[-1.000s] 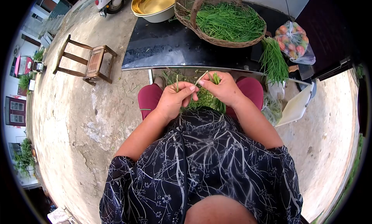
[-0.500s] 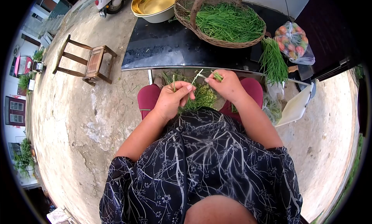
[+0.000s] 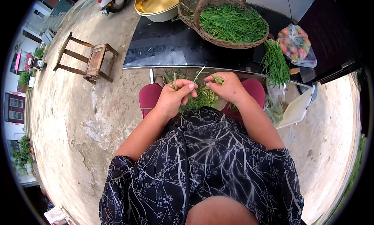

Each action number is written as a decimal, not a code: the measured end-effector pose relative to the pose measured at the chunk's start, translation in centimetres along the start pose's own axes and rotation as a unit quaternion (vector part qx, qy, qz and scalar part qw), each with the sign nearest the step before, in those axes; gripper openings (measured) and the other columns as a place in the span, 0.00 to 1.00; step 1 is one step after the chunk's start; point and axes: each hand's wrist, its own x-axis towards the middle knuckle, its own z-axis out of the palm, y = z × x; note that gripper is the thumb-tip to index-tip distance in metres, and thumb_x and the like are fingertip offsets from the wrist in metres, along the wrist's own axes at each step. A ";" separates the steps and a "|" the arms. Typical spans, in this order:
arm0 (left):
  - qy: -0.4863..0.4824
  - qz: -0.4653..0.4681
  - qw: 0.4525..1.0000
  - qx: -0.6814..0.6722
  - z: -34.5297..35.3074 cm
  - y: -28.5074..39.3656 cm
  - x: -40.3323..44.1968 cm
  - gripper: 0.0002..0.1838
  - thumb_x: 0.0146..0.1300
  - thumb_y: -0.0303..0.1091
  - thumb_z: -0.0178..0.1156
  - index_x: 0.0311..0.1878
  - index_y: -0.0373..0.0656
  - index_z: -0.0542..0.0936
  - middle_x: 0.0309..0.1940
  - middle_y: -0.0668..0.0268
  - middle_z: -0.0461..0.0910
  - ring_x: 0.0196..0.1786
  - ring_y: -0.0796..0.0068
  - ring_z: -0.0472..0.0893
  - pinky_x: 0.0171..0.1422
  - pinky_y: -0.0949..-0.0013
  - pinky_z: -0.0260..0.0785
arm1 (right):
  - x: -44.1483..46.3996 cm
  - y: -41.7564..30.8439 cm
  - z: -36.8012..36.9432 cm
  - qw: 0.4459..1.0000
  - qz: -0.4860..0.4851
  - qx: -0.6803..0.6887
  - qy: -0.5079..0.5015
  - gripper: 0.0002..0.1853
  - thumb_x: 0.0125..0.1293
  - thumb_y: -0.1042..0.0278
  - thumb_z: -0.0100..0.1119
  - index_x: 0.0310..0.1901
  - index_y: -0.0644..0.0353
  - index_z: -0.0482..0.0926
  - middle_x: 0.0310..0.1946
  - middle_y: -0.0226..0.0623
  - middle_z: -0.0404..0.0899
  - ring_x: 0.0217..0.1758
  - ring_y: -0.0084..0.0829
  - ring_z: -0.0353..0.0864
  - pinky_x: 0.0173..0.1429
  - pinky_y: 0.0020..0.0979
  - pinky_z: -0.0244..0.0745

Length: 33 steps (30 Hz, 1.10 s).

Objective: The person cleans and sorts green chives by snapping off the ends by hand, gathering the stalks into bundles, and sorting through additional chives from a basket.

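Stems (image 3: pixel 199 73), likely light and tender, are clasped in left hand (image 3: pixel 174 97) and right hand (image 3: pixel 229 87), best gripped at near ends.

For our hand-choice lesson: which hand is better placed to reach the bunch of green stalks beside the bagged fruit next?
Probably the right hand, nearer the bunch of green stalks than the left hand, though both hold stems.

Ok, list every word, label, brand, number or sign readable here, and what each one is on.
No text is readable.
Scooter: the plate-like patch at its rear is too small to read.
Clear bag of round fruit: no lettering can be made out.
Basket of greens and golden basin: no lettering visible.
Shirt: branch-and-flower print, no words visible.
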 end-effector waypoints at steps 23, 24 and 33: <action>0.065 -0.086 0.994 -0.010 -1.5 -0.9 1.1 0.05 0.58 0.28 0.54 0.35 0.38 0.75 0.22 0.69 0.74 0.16 0.85 0.62 0.18 0.81 0.50 | -1.2 -2.8 -3.2 0.854 -0.113 0.470 0.194 0.12 0.67 0.63 0.47 0.40 0.65 0.73 0.17 0.24 0.61 0.16 0.15 0.56 0.21 0.18 0.53; 0.079 -0.098 0.991 -0.040 -1.9 -1.0 1.3 0.05 0.58 0.30 0.53 0.34 0.39 0.75 0.21 0.70 0.71 0.16 0.84 0.61 0.19 0.80 0.49 | -1.7 -3.1 -2.2 0.874 -0.166 0.416 0.189 0.12 0.67 0.64 0.47 0.40 0.65 0.73 0.17 0.24 0.61 0.17 0.14 0.56 0.21 0.18 0.54; 0.038 -0.050 0.997 -0.046 -2.5 -1.1 1.4 0.20 0.57 0.25 0.54 0.55 0.43 0.69 0.33 0.69 0.74 0.22 0.84 0.64 0.23 0.81 0.51 | -1.4 -3.6 -1.8 0.904 -0.174 0.379 0.092 0.11 0.69 0.68 0.42 0.35 0.66 0.73 0.26 0.31 0.69 0.31 0.20 0.70 0.36 0.20 0.69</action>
